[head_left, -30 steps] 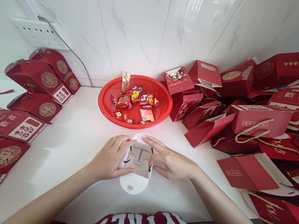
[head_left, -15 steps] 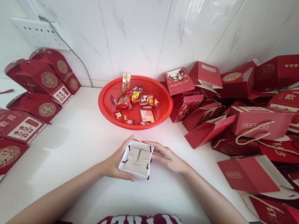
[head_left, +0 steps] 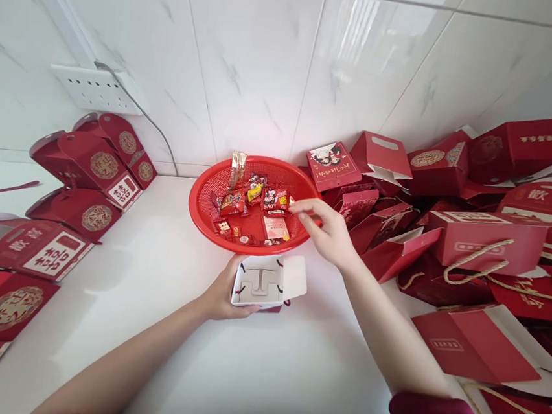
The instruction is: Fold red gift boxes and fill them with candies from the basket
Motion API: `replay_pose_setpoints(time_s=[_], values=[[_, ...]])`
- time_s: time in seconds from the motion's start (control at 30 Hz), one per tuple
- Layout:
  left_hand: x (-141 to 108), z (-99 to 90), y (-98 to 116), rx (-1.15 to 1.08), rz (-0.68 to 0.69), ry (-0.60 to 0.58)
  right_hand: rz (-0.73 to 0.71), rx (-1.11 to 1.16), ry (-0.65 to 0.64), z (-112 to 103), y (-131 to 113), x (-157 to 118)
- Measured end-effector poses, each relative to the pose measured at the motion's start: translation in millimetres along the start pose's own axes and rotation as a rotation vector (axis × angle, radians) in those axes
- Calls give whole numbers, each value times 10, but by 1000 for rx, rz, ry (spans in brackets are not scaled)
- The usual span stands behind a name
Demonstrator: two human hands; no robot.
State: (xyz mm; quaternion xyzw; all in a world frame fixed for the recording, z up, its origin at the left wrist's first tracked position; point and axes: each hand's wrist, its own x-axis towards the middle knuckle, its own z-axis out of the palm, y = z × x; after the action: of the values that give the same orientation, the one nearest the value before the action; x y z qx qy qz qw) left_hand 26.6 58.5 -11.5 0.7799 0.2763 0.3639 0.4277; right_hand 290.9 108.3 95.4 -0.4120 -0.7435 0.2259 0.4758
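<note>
My left hand (head_left: 225,300) is wrapped around the left side of a small gift box (head_left: 258,299), held above the white table. The box is white inside, with dark red cord ends through its walls and folded flaps at the bottom. A white lid flap (head_left: 294,277) stands out on its right side. My right hand (head_left: 325,231) reaches over the right rim of a red plastic basket (head_left: 202,210). Its fingertips are beside a red candy packet (head_left: 275,200), thumb slightly apart from the index finger, and no held candy shows. Other wrapped candies (head_left: 232,201) lie in the basket.
Red gift boxes (head_left: 80,211) line the table's left side. Many more red boxes and bags (head_left: 487,243), some with rope handles, are heaped on the right. A power strip (head_left: 96,90) with a grey cable is on the tiled wall behind.
My right hand has left the box and moved up to the basket's right side. The box's right flap now sticks outward, while my left hand keeps its hold. The view has shifted slightly.
</note>
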Motion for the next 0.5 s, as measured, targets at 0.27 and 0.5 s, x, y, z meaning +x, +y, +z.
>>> replay_pose_setpoints(time_s=[0.27, 0.5], values=[[-42, -46, -23, 21, -53, -5, 141, -278, -525, 535, 35, 894], [-70, -84, -69, 71, -89, -6, 193, -352, -819, 1121, -91, 1140]])
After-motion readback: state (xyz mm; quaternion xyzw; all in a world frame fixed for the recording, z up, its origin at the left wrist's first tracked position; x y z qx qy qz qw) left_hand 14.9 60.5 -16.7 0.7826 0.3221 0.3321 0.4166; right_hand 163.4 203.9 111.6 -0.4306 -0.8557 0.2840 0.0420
